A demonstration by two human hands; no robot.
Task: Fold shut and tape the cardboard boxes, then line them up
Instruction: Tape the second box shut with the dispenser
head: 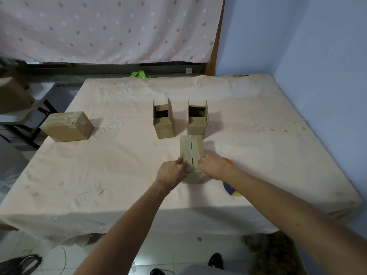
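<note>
The folded box (191,150) lies lengthwise between both hands, its near end clasped by the left hand (172,172) and right hand (213,165) from opposite sides.

Four cardboard boxes on a bed under a peach sheet

The bed (119,165) is spread with a wrinkled, faintly patterned peach sheet that hangs over its near edge. Out at 9 o'clock, close to the left edge, a taped box (67,127) lies on its side. Just past the middle, toward 12 o'clock, stand two upright boxes well apart from it: the left open box (163,124) and the right open box (197,121), each with flaps raised. At the middle lies a folded-shut box (191,149) with its seam running away from me; its far end is at the foot of the right open box, though whether they touch I cannot tell. At 4 o'clock from it an orange object (228,160) and a purple-and-yellow object (230,190) lie on the sheet, half hidden.
</note>
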